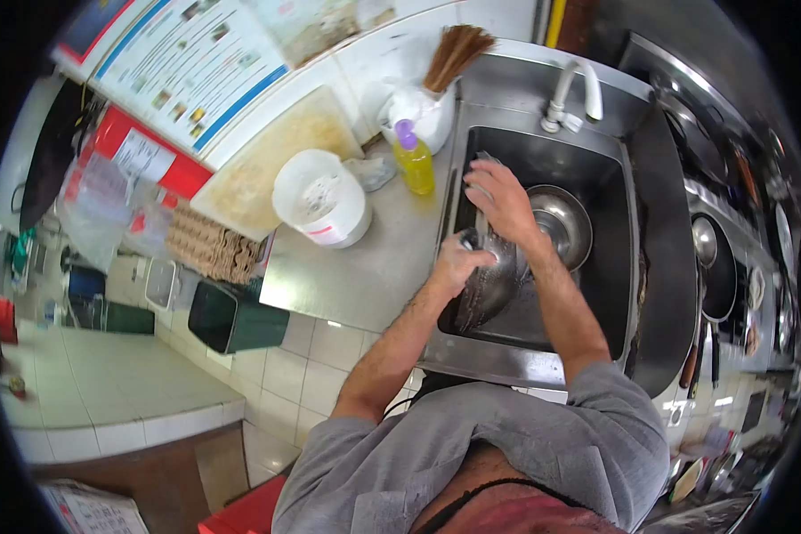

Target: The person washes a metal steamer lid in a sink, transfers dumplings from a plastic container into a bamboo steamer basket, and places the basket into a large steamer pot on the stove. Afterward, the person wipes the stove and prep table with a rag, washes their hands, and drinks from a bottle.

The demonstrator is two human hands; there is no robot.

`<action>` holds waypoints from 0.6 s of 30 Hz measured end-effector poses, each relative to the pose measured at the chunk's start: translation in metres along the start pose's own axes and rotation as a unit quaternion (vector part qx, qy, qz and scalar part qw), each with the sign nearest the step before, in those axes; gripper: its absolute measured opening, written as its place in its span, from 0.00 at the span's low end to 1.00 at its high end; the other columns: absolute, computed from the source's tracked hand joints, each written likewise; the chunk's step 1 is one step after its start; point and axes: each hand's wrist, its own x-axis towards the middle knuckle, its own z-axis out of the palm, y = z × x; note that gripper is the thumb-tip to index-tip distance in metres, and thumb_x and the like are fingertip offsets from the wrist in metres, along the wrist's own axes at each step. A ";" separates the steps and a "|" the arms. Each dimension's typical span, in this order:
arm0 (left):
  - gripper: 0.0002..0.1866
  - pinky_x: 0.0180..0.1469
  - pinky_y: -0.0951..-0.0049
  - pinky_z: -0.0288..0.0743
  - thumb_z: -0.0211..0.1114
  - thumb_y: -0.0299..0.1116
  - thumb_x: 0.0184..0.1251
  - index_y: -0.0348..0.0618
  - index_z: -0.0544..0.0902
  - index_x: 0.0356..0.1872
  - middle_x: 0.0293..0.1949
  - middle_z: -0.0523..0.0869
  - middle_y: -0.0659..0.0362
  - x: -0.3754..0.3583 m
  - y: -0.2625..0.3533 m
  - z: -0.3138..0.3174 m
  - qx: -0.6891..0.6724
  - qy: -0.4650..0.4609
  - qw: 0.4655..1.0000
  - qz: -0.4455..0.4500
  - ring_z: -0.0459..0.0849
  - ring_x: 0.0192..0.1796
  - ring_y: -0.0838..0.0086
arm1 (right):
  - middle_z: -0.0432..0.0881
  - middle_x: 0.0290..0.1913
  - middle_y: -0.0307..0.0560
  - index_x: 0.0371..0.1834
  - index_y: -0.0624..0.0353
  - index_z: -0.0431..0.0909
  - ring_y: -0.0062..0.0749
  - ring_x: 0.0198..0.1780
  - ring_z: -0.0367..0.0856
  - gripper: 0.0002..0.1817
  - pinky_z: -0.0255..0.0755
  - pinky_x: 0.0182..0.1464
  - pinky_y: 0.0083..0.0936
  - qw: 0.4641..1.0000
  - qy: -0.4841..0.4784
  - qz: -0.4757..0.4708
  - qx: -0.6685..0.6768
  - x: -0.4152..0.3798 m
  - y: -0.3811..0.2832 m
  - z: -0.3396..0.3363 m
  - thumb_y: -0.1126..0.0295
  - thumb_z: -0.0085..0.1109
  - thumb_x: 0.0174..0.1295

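Both of my hands are over the left side of the dark sink basin [596,303]. My left hand [461,265] is closed on the edge of a shiny metal vessel [500,271], its thumb over the rim. The vessel is tilted against the basin's left wall; its full shape is hidden. My right hand [500,200] is above and beyond it, back upward and fingers bent. Something greyish shows by those fingertips, too blurred to name. A round metal bowl [571,222] sits in the basin just right of my right hand, partly covered by it.
A white faucet [561,98] stands behind the basin. On the left counter are a white bucket [322,200], a yellow soap bottle [414,160] and a brush [454,58] in a white container. Pans [716,267] lie right; a green bin [231,316] stands left below.
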 end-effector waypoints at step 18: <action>0.33 0.56 0.57 0.70 0.56 0.31 0.40 0.31 0.68 0.55 0.47 0.77 0.46 -0.095 0.038 -0.078 -0.434 0.111 0.888 0.106 0.77 0.49 0.53 | 0.69 0.54 0.54 0.49 0.59 0.72 0.49 0.58 0.65 0.17 0.57 0.61 0.40 0.973 0.219 0.058 0.037 -0.153 -0.083 0.019 0.69 0.54 0.54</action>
